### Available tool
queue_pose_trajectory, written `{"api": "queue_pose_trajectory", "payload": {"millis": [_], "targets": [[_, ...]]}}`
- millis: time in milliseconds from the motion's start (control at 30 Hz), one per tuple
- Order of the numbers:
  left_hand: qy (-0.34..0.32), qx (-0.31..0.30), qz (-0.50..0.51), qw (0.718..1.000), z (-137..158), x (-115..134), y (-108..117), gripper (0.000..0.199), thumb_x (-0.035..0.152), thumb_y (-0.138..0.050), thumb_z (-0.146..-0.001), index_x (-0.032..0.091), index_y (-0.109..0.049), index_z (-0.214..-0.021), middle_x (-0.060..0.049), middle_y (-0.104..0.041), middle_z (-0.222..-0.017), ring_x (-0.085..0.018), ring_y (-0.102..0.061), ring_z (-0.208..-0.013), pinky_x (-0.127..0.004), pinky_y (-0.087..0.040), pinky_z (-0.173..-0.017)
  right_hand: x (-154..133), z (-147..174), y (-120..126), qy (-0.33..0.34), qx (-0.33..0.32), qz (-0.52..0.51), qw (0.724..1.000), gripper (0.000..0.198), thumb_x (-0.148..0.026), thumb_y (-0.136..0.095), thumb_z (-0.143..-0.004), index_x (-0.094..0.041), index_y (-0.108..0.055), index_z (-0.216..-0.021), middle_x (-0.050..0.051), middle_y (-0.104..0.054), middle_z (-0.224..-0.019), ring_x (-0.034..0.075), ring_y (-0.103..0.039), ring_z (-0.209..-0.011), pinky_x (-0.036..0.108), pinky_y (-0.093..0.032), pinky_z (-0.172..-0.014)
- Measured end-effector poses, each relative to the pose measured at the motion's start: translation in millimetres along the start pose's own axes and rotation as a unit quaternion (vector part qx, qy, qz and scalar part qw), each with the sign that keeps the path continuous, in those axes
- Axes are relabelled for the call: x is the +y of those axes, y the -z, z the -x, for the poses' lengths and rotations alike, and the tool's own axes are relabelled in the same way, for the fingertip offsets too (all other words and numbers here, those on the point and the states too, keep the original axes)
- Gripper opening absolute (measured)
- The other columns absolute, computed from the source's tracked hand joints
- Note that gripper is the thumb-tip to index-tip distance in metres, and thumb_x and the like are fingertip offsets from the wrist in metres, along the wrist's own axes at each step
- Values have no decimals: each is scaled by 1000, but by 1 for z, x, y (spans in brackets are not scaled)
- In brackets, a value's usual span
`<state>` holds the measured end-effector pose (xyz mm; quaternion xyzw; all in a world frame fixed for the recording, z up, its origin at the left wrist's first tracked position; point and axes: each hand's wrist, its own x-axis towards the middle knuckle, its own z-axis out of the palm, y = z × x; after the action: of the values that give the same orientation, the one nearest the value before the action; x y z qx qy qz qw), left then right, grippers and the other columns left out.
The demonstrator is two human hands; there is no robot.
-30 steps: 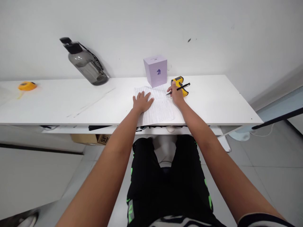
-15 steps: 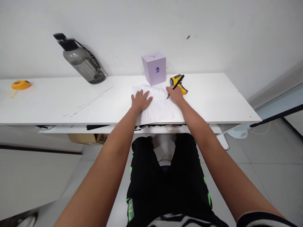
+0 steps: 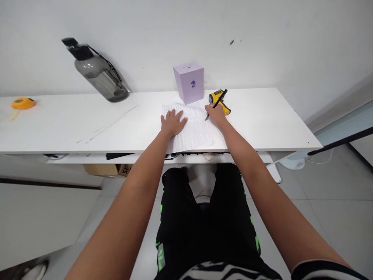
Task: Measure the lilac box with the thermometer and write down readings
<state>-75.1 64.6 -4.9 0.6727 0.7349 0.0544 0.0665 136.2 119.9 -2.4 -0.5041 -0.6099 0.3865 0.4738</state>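
Note:
A sheet of paper (image 3: 194,134) covered in faint lines of writing lies on the white desk (image 3: 259,128). My left hand (image 3: 172,123) rests flat on its left part, fingers spread. Near the sheet's right edge, my right hand (image 3: 217,114) grips a black pen (image 3: 220,98), tip down at the paper. Just behind that hand lies a yellow and black handheld device (image 3: 217,95), partly covered by the hand and pen. A lilac box (image 3: 190,84) with a dark horse-head mark stands at the paper's far edge.
Toward the left, a grey see-through water bottle (image 3: 100,76) with a black cap stands by the wall. An orange tape measure (image 3: 23,103) sits at the far left. Under the desktop, a shelf (image 3: 96,158) holds dark items, and a cardboard box (image 3: 105,170) is below.
The view has shifted very slightly. My left hand stays flat on the paper, and my right hand keeps the pen at nearly the same spot.

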Motion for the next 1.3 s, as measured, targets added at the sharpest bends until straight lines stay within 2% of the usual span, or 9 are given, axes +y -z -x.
{"api": "queue_pose_trajectory", "payload": {"millis": [233, 500, 833, 1300], "targets": [[3, -4, -6, 1000, 0, 0, 0, 72, 67, -18, -92, 35, -27, -155, -2, -16, -166, -29, -11, -153, -57, -9, -122, 0, 0, -1, -3, 18, 15, 1000, 32, -19, -51, -76, -23, -33, -50, -5, -35, -49, 11, -38, -55, 29, -32, -58], [6, -6, -4, 1000, 0, 1, 0, 71, 67, -19, -92, 35, -27, -155, -2, -16, -166, -30, -11, -153, -57, -8, -122, 3, 0, 0, 10, -36, 13, 999, 30, -17, -52, -75, -22, -37, -50, -4, -36, -48, 11, -37, -54, 28, -31, -55], [4, -7, -4, 1000, 1, 0, 1, 73, 67, -17, -91, 34, -27, -155, -2, -16, -166, -30, -11, -153, -57, -8, -122, 2, 1, -2, 8, 10, 2, 1000, 33, -22, -52, -80, -22, -34, -51, -4, -40, -52, 12, -43, -58, 28, -36, -61], [7, -14, 7, 1000, 2, 2, 4, 72, 67, -19, -92, 34, -27, -155, -2, -15, -167, -29, -9, -154, -57, -6, -122, -2, 0, -2, -11, 31, 22, 999, 32, -18, -51, -77, -23, -33, -52, -6, -29, -51, 12, -38, -58, 29, -34, -60]]}}
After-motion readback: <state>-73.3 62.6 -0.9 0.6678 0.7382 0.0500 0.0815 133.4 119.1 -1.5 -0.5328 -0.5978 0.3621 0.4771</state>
